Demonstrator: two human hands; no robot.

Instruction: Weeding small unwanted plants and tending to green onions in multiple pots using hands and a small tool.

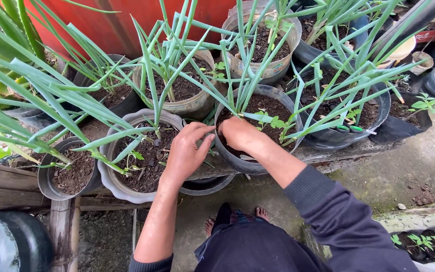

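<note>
Both hands working at potted green onions on a low ledge.

Right hand is digging into the soil of the dark pot, fingers curled down into the dirt; can't tell what the grip is pinching. Left hand is resting on the grey pot rim just beside it, fingers loosely together, holding nothing. Long green leaves are crossing over both pots, crowding access. Soil is dark and crumbly. More round pots are packed behind; red wall at the back; bare feet on concrete below.
</note>
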